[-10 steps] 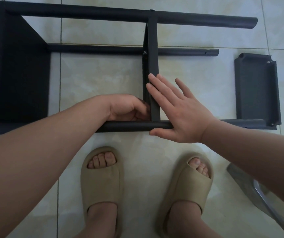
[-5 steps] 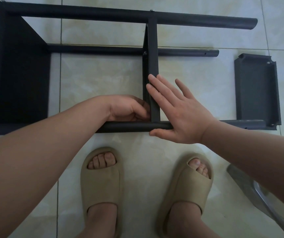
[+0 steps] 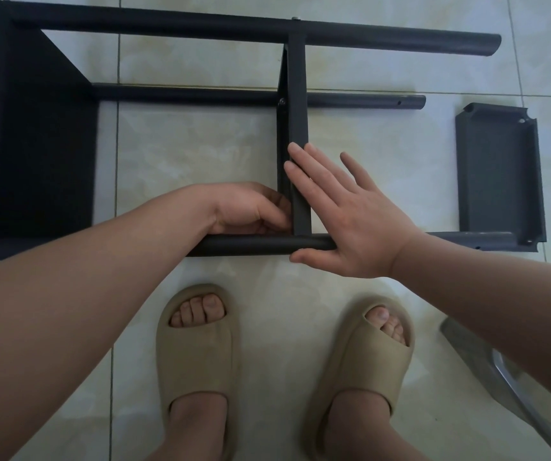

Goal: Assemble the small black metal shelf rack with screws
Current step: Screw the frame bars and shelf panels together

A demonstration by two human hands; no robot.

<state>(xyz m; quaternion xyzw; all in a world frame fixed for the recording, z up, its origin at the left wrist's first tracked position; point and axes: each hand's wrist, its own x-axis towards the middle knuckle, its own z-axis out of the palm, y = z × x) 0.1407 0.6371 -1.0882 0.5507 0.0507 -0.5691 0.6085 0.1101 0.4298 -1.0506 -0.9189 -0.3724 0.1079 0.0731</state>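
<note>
Two hands work the rack (image 3: 41, 144) lying on the floor (image 3: 201, 154); right hand (image 3: 350, 221) flat, bracing the middle panel (image 3: 299, 128); left hand (image 3: 247, 207) curled beside it — hold hidden; stiff steel, probably light — best gripped by the tubes (image 3: 251, 245).

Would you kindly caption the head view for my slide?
Right hand flat against the middle panel, left hand curled at its joint with the near tube.

Home interior, glossy tiled floor (image 3: 201, 154), slippers (image 3: 197, 344)
</note>
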